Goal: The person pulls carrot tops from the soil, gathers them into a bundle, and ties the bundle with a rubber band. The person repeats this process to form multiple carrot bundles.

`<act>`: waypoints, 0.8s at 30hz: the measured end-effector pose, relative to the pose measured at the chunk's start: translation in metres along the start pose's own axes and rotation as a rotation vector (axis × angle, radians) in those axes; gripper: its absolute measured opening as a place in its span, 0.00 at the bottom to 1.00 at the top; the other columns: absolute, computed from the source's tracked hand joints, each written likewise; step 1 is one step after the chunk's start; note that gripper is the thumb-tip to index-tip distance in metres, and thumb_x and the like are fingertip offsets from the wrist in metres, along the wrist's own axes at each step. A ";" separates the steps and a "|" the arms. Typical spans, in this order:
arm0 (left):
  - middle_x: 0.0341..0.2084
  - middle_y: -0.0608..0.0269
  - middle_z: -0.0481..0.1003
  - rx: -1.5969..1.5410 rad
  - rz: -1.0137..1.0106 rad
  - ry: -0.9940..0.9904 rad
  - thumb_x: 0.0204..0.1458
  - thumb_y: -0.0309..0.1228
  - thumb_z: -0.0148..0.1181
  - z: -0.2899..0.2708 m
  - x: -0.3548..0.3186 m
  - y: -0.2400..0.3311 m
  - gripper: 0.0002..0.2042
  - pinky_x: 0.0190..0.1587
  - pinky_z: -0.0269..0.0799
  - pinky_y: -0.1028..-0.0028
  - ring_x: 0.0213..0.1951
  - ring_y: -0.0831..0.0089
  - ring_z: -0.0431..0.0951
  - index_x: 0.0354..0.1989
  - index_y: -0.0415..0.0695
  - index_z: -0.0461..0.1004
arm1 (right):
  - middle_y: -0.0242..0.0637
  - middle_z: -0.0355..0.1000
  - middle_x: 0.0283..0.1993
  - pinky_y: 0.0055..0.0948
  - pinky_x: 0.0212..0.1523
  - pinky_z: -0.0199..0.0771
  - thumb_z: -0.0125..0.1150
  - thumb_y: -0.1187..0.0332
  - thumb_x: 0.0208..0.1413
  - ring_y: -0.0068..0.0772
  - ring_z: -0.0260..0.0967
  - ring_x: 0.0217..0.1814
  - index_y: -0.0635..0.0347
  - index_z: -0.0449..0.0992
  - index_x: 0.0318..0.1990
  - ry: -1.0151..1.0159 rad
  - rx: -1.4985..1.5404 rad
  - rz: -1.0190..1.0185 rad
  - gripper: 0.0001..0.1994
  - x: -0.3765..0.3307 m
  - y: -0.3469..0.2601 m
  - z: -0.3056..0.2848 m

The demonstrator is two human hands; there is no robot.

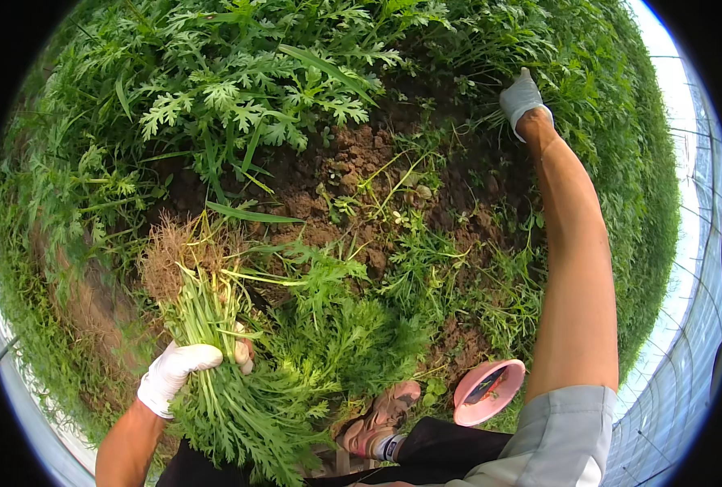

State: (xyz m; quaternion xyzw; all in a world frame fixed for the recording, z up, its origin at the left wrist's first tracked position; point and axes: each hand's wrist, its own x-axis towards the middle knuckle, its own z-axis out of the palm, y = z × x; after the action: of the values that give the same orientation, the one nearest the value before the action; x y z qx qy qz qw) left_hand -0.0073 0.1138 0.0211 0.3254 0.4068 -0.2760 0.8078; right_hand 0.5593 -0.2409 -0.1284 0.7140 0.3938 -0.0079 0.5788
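My left hand (184, 367), in a white glove, grips a thick bunch of pulled leafy green plants (239, 357) by the stems. Its tangled brown roots (174, 252) point up and away from me, and the leaves hang down toward my legs. My right hand (522, 99), also in a white glove, reaches far out at the upper right into standing green plants (572, 89) at the edge of the bare soil. Its fingers are sunk among the stems, so their hold is hidden.
Bare brown soil (353, 162) with scattered weeds lies in the middle, ringed by dense feathery green plants (239, 89). A pink shallow dish (488, 391) lies on the ground by my right leg, next to my shoe (381, 418). A greenhouse wall (694, 268) curves along the right.
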 end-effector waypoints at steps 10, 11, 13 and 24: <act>0.35 0.52 0.76 -0.017 -0.012 -0.092 0.45 0.35 0.65 0.013 -0.009 -0.010 0.27 0.49 0.72 0.60 0.39 0.57 0.76 0.54 0.34 0.69 | 0.37 0.81 0.46 0.39 0.40 0.77 0.63 0.68 0.52 0.42 0.80 0.47 0.53 0.85 0.42 -0.215 0.320 -0.026 0.11 -0.076 -0.032 -0.052; 0.34 0.52 0.75 -0.014 0.007 -0.115 0.45 0.35 0.65 0.011 -0.010 -0.014 0.27 0.48 0.73 0.60 0.39 0.58 0.76 0.53 0.35 0.69 | 0.37 0.81 0.46 0.40 0.39 0.77 0.63 0.67 0.51 0.42 0.80 0.46 0.53 0.85 0.41 -0.245 0.320 -0.041 0.11 -0.088 -0.033 -0.070; 0.35 0.52 0.75 -0.041 0.035 -0.132 0.45 0.35 0.65 0.012 -0.014 -0.016 0.27 0.48 0.72 0.60 0.39 0.58 0.76 0.53 0.35 0.69 | 0.41 0.81 0.45 0.42 0.38 0.78 0.62 0.69 0.50 0.44 0.80 0.45 0.56 0.85 0.39 -0.267 0.414 0.007 0.10 -0.124 -0.027 -0.080; 0.32 0.58 0.74 -0.333 0.325 -0.504 0.44 0.37 0.67 0.054 -0.017 -0.007 0.35 0.47 0.67 0.62 0.38 0.61 0.73 0.60 0.36 0.63 | 0.24 0.70 0.29 0.22 0.23 0.65 0.60 0.59 0.61 0.15 0.65 0.25 0.54 0.76 0.50 0.335 2.091 0.727 0.14 -0.240 0.082 -0.190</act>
State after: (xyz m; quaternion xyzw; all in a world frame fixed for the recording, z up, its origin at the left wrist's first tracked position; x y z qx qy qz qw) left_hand 0.0049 0.0719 0.0585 0.1713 0.1767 -0.1454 0.9583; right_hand 0.3564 -0.2169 0.1140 0.9140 0.0346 -0.0691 -0.3984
